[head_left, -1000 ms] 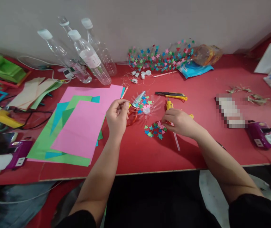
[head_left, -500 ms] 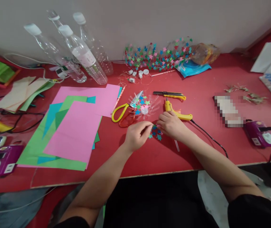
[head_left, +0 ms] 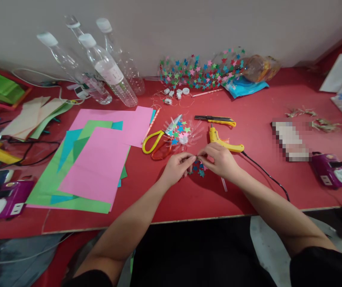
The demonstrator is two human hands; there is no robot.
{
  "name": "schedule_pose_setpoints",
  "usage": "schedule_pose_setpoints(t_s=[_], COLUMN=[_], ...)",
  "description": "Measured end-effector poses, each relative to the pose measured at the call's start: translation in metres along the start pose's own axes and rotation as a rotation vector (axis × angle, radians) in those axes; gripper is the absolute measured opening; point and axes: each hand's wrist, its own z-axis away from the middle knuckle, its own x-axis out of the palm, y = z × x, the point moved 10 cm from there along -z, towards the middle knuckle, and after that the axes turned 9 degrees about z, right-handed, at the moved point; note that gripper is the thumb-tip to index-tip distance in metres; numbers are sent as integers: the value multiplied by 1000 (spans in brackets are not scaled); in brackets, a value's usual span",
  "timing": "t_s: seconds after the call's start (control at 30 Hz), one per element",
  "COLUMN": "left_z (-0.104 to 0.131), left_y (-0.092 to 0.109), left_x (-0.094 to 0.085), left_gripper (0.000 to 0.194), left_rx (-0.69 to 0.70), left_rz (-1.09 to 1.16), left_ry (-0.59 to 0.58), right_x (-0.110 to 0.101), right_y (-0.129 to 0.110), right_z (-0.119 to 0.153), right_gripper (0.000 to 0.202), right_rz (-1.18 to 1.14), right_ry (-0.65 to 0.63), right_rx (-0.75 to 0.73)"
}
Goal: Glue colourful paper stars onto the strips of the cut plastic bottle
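Where my forearms come in over its front edge at six o'clock, the red table (head_left: 171,207) runs back to the grey wall (head_left: 171,28) at twelve. Overlapping paper sheets (head_left: 95,163) spread at nine, a strip of red showing between their edges and my left arm. Clear bottles (head_left: 115,75) rise at ten, near the wall, and a star-covered clear piece (head_left: 202,71) lies along it at twelve. My left hand (head_left: 175,167) and right hand (head_left: 220,159) come together at the clock's centre, thumbs drawn in toward the forefingers; how tightly they close, and on what, I cannot tell. The scissors (head_left: 171,127) lie at ten, blades overlapping a fringed clear piece (head_left: 183,140) at eleven. Red surface stretches from a pixelated flat object (head_left: 292,141), well apart at three, to the yellow glue gun (head_left: 233,147) at two, just beyond my right knuckles, its cord trailing toward four. At one lies the cutter (head_left: 217,119), near the gun's nozzle. Loose stars (head_left: 201,173) lie at six, just beneath my fingertips, partly hidden by my hands.
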Motion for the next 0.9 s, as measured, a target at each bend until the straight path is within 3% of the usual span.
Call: schedule_pose_setpoints(t_s=[0.07,0.2,0.43,0.9], left_z=[0,-2,1,2], left_y=[-8,-13,-3,6], left_x=[3,1,2,5], left_gripper=[30,27,23,22], left_rx=[-87,-113,-28,47], left_rz=[163,299,130,2], left_ry=[-13,25,18,4], right_x=[-2,1,-1,4], right_y=[-13,-23,-5,-5], right_z=[0,1,0,-2], right_gripper=[12,12,9,16], right_rz=[19,50,-27,-47], right_ry=[30,11,-2,-23], right_rx=[-85,-176,-15,26])
